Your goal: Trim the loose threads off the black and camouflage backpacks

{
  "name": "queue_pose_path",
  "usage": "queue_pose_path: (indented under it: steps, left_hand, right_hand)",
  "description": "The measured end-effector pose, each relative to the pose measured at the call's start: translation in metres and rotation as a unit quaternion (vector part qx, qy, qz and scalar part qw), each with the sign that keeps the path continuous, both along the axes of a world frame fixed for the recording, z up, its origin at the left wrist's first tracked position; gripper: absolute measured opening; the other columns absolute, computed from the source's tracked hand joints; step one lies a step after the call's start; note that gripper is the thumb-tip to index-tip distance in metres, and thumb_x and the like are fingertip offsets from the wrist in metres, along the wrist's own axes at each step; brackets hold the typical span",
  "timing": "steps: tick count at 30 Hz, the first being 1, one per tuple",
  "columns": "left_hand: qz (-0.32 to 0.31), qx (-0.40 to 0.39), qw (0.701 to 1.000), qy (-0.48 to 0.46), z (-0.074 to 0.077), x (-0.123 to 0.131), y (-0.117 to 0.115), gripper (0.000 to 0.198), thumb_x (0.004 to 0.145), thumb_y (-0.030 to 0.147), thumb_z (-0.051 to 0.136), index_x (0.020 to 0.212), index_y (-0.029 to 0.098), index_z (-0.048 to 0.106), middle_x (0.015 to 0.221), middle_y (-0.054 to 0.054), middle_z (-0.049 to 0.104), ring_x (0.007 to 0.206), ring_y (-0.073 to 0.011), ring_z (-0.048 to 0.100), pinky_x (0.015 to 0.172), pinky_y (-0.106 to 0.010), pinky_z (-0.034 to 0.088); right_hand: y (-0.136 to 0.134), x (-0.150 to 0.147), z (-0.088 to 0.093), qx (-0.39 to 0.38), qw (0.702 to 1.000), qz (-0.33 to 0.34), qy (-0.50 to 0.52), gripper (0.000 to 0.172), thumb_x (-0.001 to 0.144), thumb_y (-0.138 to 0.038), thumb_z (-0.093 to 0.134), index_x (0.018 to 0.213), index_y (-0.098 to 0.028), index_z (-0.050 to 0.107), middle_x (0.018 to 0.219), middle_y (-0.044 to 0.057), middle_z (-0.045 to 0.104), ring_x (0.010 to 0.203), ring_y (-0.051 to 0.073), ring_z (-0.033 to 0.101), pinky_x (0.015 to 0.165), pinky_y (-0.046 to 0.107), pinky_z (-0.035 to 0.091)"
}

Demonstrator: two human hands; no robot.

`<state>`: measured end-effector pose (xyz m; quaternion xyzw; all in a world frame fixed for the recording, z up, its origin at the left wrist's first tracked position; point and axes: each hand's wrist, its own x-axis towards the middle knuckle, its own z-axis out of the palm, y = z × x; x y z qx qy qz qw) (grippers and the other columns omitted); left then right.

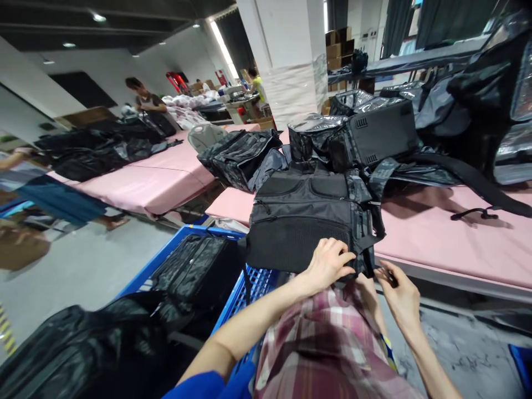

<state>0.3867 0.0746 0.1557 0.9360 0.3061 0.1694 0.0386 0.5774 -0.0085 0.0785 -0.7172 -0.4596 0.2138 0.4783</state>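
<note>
A black backpack (305, 221) lies on its side at the near edge of a pink padded table (449, 244), its mesh panel facing me. My left hand (330, 263) is closed on the bag's lower right corner, fingers curled over the fabric. Just to the right of that corner, my right hand (399, 293) pinches a small dark part of the bag, seemingly a strap end or buckle. Both forearms reach up from the bottom of the view over a plaid garment (328, 343) at my waist.
A blue plastic crate (233, 299) at my left holds more black bags (195, 271). Several black bags (353, 133) are piled further back on the table. A second pink table (158, 177) with bags stands to the left, with other people working beyond it. A white pillar (291, 61) rises behind.
</note>
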Motion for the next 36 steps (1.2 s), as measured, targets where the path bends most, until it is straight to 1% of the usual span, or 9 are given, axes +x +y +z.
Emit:
queue_pose_path:
  steps: [4,7,10,14,18,21,25,31,36]
  left_hand:
    - [0.019,0.054,0.997,0.053,-0.005,0.002,-0.015,0.031,0.081,0.044,0.064,0.102,0.021,0.061,0.099,-0.004,0.059,0.094,-0.0191,0.05,0.08,-0.035,0.033]
    - [0.037,0.087,0.993,0.073,-0.009,0.008,-0.024,0.019,0.085,0.035,0.061,0.095,0.018,0.06,0.095,-0.004,0.059,0.091,-0.0181,0.05,0.079,-0.035,0.033]
    - [0.045,0.136,0.988,0.064,-0.016,0.014,-0.028,0.014,0.089,0.028,0.054,0.083,0.016,0.059,0.085,-0.004,0.057,0.083,-0.0177,0.049,0.074,-0.033,0.034]
    - [0.047,0.17,0.982,0.063,-0.023,0.019,-0.028,0.019,0.091,0.022,0.049,0.075,0.016,0.057,0.077,-0.004,0.054,0.076,-0.0173,0.047,0.068,-0.032,0.033]
    - [0.062,0.129,0.984,0.103,-0.019,0.02,-0.028,0.02,0.091,0.019,0.046,0.074,0.017,0.056,0.077,-0.004,0.054,0.076,-0.0175,0.046,0.065,-0.031,0.034]
    - [0.099,0.047,0.985,0.13,-0.008,0.021,-0.026,0.023,0.094,0.024,0.042,0.079,0.017,0.058,0.083,-0.004,0.055,0.08,-0.0171,0.047,0.064,-0.029,0.037]
    - [0.105,-0.028,0.981,0.158,0.007,0.022,-0.025,0.021,0.095,0.024,0.04,0.087,0.018,0.059,0.09,-0.003,0.054,0.084,-0.0164,0.047,0.064,-0.026,0.041]
    - [0.115,-0.05,0.976,0.176,0.011,0.025,-0.025,0.023,0.095,0.023,0.038,0.089,0.018,0.059,0.091,-0.004,0.054,0.086,-0.0174,0.047,0.067,-0.027,0.043]
    - [0.124,-0.038,0.975,0.183,0.009,0.028,-0.027,0.023,0.095,0.023,0.038,0.088,0.017,0.059,0.091,-0.006,0.054,0.087,-0.0188,0.047,0.069,-0.03,0.042]
  right_hand:
    - [-0.008,0.0,-0.003,0.025,0.989,-0.007,-0.144,0.057,0.08,-0.061,0.05,0.118,-0.018,0.056,0.103,0.009,0.066,0.085,0.023,0.062,0.075,0.032,0.044]
    - [-0.011,0.003,-0.009,0.118,0.966,0.018,-0.23,0.036,0.089,-0.047,0.048,0.103,-0.017,0.06,0.095,0.008,0.066,0.08,0.019,0.06,0.072,0.03,0.042]
    - [-0.012,0.006,-0.01,0.208,0.932,0.051,-0.291,0.016,0.088,-0.03,0.056,0.096,-0.018,0.062,0.093,0.006,0.067,0.081,0.017,0.059,0.072,0.028,0.039]
    - [-0.01,0.004,-0.007,0.249,0.915,0.07,-0.309,0.01,0.087,-0.023,0.059,0.094,-0.018,0.064,0.089,0.004,0.067,0.078,0.015,0.059,0.07,0.028,0.037]
    - [-0.005,-0.001,-0.004,0.267,0.912,0.072,-0.303,0.01,0.086,-0.022,0.061,0.094,-0.018,0.065,0.087,0.004,0.068,0.076,0.014,0.059,0.07,0.028,0.038]
    - [-0.001,-0.003,-0.004,0.283,0.907,0.072,-0.304,0.009,0.084,-0.02,0.063,0.093,-0.017,0.065,0.084,0.003,0.068,0.076,0.013,0.059,0.071,0.028,0.038]
    - [0.001,-0.006,-0.003,0.299,0.897,0.064,-0.319,0.012,0.081,-0.017,0.066,0.093,-0.017,0.065,0.083,0.003,0.068,0.076,0.014,0.059,0.072,0.028,0.038]
    - [0.0,-0.006,-0.002,0.311,0.882,0.057,-0.35,0.019,0.078,-0.017,0.069,0.097,-0.017,0.065,0.085,0.004,0.069,0.08,0.014,0.059,0.074,0.029,0.038]
    - [0.0,-0.007,0.002,0.311,0.873,0.055,-0.372,0.015,0.081,-0.018,0.066,0.096,-0.017,0.065,0.086,0.004,0.069,0.077,0.014,0.058,0.073,0.029,0.037]
